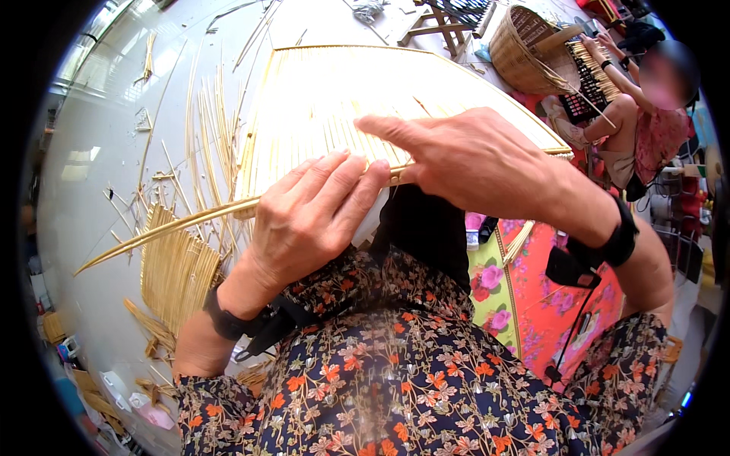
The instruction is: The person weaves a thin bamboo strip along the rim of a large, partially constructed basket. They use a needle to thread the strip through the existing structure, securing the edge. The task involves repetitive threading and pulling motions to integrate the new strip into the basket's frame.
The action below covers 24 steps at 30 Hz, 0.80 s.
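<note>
A large pale panel of slim bamboo-like strips (342,91) lies in front of me, framed by a thin rim and washed out by glare. My left hand (304,209) is closed over its near edge, fingers side by side. Under that palm runs a bundle of long thin strips (163,234), whose loose ends reach far to the left. Just right of it, my right hand (487,156) has its thumb at the same edge and its index finger stretched over the panel. Its other fingers are hidden, but the hand appears to grip the edge.
Loose strips (209,129) litter the floor at left, beside a slatted mat (175,266). A wicker basket (517,49) stands at far right, near a seated person (661,137) handling a slatted piece. Floral cloth (547,296) lies to my right, with a small strip bundle (518,242).
</note>
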### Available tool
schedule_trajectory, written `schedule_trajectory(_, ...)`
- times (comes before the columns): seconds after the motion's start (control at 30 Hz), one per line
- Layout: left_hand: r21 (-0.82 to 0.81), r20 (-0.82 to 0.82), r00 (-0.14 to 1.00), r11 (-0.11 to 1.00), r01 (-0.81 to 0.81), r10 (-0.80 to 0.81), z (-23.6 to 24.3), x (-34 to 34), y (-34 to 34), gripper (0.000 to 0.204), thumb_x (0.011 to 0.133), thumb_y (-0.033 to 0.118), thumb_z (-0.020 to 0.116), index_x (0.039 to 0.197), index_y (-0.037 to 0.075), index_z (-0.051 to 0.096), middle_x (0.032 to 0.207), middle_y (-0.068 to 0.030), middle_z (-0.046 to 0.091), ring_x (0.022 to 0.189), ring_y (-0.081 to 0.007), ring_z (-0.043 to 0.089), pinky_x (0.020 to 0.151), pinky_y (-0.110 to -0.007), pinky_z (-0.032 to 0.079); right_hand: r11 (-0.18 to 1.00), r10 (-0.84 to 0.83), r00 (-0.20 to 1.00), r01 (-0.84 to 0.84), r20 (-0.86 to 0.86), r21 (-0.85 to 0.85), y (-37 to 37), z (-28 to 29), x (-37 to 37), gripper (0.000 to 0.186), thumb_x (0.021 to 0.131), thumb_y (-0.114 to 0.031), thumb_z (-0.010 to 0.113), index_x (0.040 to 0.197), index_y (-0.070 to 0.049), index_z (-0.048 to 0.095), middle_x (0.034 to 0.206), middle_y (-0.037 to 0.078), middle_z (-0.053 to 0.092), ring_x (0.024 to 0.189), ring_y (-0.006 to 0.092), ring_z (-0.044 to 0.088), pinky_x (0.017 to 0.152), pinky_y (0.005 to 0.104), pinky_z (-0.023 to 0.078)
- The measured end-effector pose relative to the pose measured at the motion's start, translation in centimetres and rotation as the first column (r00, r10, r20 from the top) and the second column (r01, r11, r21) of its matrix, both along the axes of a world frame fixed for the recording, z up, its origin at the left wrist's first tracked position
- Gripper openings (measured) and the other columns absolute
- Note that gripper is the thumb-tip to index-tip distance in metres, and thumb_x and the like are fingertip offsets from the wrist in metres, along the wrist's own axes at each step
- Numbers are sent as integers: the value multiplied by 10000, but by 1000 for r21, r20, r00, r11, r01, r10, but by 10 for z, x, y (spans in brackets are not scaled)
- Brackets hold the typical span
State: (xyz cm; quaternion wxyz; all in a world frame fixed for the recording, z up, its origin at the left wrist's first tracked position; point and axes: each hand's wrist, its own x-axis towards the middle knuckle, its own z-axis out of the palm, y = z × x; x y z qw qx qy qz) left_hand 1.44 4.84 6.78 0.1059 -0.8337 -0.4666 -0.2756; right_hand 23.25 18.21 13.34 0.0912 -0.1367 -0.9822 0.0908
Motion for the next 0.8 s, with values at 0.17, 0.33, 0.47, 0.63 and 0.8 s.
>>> schedule_trajectory(0.17, -32, -15, 1000, 999, -8, 8, 9, 0, 1, 398, 886, 45, 755, 1282, 30, 780, 1163, -149, 778, 1070, -319, 787, 858, -425, 655, 945, -321, 854, 261, -410, -195, -50, -7, 43, 285, 1005, -68, 723, 1287, -30, 741, 1076, 128, 766, 896, 221, 755, 761, 327, 610)
schedule_trajectory(0.33, -71, -27, 999, 997, -25, 23, 15, 8, 2, 405, 895, 39, 747, 1299, 31, 778, 1182, -158, 783, 1076, -325, 792, 870, -429, 658, 71, -775, 632, 57, -20, -996, -104, -79, 36, 273, 1020, -76, 748, 1270, 33, 729, 1211, 80, 780, 1114, 141, 714, 1019, 318, 560)
schedule_trajectory(0.47, -73, -40, 998, 996, -42, 39, 15, 13, -1, 403, 902, 24, 739, 1304, 32, 778, 1189, -158, 784, 1091, -329, 791, 898, -433, 658, -118, -891, 441, -453, -107, -884, -96, -108, 6, 297, 1017, -16, 733, 1312, 20, 718, 1242, 87, 781, 1168, 144, 705, 1083, 336, 547)
schedule_trajectory(0.63, -92, -43, 998, 995, -47, 43, 16, 18, 3, 401, 907, 7, 734, 1305, 25, 775, 1190, -160, 784, 1095, -335, 791, 921, -432, 657, -40, -918, 363, -481, -157, -876, -97, -128, -2, 253, 999, 15, 760, 1252, 5, 767, 1175, 76, 803, 1090, 135, 730, 1025, 316, 576)
schedule_trajectory(0.8, -103, -61, 998, 994, -40, 34, 12, 17, 3, 401, 904, 7, 736, 1303, 16, 774, 1189, -165, 782, 1101, -344, 789, 933, -438, 661, 86, -894, 380, -372, -237, -924, -101, -136, -2, 171, 995, 14, 757, 1162, 12, 789, 1044, 55, 811, 988, 123, 736, 926, 303, 595)
